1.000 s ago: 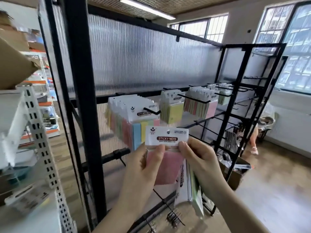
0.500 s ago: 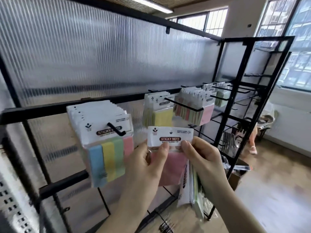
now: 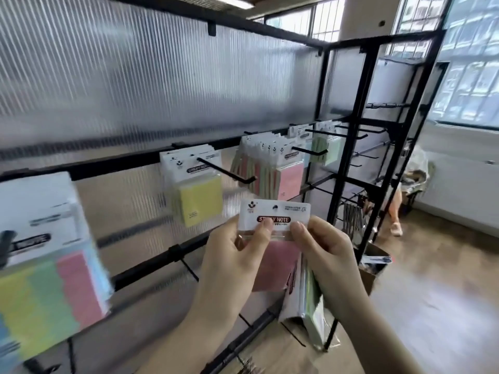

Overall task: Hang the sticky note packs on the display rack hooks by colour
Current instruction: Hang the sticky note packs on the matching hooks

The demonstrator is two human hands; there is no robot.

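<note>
Pink sticky note pack [image 3: 274, 225] pinched by both hands, left [image 3: 232, 263] and right [image 3: 328, 261], fingers curled.

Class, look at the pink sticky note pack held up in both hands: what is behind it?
Behind the pink sticky note pack lie the rack's ribbed panel and a black crossbar. Further packs hang in the right hand; their colours are mostly covered.

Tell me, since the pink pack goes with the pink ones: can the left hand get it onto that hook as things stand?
Probably yes. The left hand and right hand hold the pink pack just below the hook with pink packs, and nothing lies between. The hook's front end is bare.
</note>
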